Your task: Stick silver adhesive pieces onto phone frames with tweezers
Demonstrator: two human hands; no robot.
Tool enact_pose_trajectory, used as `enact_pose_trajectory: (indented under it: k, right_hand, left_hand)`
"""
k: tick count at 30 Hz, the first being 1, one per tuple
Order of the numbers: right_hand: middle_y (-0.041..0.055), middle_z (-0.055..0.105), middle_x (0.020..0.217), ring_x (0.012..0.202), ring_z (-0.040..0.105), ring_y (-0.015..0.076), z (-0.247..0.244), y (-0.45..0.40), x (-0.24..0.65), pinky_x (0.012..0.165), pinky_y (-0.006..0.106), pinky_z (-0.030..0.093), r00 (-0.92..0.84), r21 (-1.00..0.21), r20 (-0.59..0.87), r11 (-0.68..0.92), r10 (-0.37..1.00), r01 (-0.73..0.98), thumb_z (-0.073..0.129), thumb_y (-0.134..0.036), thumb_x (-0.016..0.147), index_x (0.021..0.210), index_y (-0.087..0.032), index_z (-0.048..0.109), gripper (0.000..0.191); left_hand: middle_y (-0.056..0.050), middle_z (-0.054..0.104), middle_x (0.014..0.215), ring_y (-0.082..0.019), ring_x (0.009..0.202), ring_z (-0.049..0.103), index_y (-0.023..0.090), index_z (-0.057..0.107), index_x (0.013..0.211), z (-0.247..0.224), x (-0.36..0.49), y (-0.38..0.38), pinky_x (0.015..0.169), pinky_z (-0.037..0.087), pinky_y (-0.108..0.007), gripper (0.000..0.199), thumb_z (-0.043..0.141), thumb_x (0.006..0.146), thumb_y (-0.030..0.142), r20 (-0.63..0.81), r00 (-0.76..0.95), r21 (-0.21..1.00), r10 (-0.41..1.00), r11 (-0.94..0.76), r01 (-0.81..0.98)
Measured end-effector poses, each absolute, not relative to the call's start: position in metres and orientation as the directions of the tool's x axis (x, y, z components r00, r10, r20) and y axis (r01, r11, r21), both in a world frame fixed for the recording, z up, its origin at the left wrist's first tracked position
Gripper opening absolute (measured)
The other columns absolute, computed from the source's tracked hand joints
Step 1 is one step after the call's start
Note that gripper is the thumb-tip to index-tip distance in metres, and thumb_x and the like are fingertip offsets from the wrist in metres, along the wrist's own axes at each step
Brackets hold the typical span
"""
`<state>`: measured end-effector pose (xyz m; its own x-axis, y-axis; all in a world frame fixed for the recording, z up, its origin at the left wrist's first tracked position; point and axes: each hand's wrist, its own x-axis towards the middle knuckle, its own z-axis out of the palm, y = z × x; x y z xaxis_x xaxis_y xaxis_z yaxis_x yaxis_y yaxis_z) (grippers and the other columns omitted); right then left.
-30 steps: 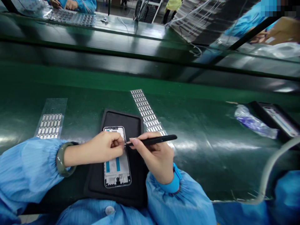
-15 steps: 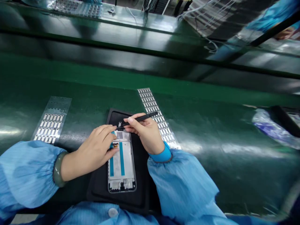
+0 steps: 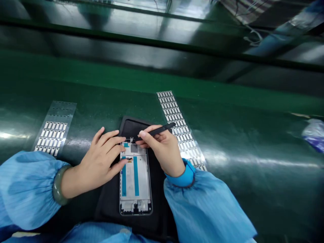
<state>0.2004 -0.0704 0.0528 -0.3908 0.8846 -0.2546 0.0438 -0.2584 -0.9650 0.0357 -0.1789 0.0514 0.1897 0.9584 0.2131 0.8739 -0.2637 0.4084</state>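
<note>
Glossy green bench (image 3: 240,141): silver rectangular phone frame (image 3: 130,179) lies on black tray (image 3: 133,125). Our left hand (image 3: 97,162), fingers spread, apparently steadies frame's upper left; our right hand (image 3: 163,150) pinches slim black tool (image 3: 165,127) above frame's top, likely for precision.

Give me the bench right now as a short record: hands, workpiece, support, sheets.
Left hand: fingers spread, reaching over the upper left side of the phone frame
Right hand: holding a slim black tool near the frame's top end
Workpiece: phone frame, two long blue strips showing
Support: black tray
Sheets: left sheet and right sheet, both with rows of small pale parts
</note>
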Motion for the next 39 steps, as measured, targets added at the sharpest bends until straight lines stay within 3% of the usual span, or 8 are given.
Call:
enact_pose_trajectory:
  k: [15,30,39]
  right_hand:
    - [-0.0014,0.062,0.061,0.056,0.066,0.0149,0.0498,-0.0748,0.1992,0.050,0.021,0.052,-0.412,-0.980,-0.187,-0.141,0.892,0.140,0.072,-0.039,0.073,0.075,-0.017,0.059,0.026]
    - [-0.0007,0.062,0.064,0.057,0.067,0.0152,0.0530,-0.0773,0.1985,0.051,0.022,0.054,-0.394,-0.978,-0.187,-0.134,0.900,0.158,0.072,-0.040,0.072,0.075,-0.017,0.059,0.026]
    - [-0.0003,0.063,0.064,0.057,0.067,0.0161,0.0525,-0.0776,0.1985,0.052,0.024,0.054,-0.393,-0.979,-0.170,-0.110,0.903,0.172,0.071,-0.041,0.073,0.075,-0.018,0.059,0.026]
  left_hand:
    - [-0.007,0.058,0.118,-0.027,0.123,0.042,0.018,0.059,0.100,0.0533,0.0357,-0.1778,0.109,0.022,-0.056,0.019,0.053,0.086,0.030,0.198,0.199,0.418,0.960,-0.266,0.869]
    - [-0.010,0.057,0.117,-0.029,0.123,0.041,0.016,0.060,0.101,0.0546,0.0359,-0.1766,0.102,0.034,-0.051,0.022,0.053,0.087,0.030,0.201,0.235,0.372,0.951,-0.297,0.880]
    - [-0.009,0.057,0.119,-0.030,0.123,0.041,0.019,0.060,0.110,0.0550,0.0369,-0.1762,0.106,0.029,-0.054,0.027,0.052,0.086,0.029,0.201,0.254,0.309,0.946,-0.307,0.900]
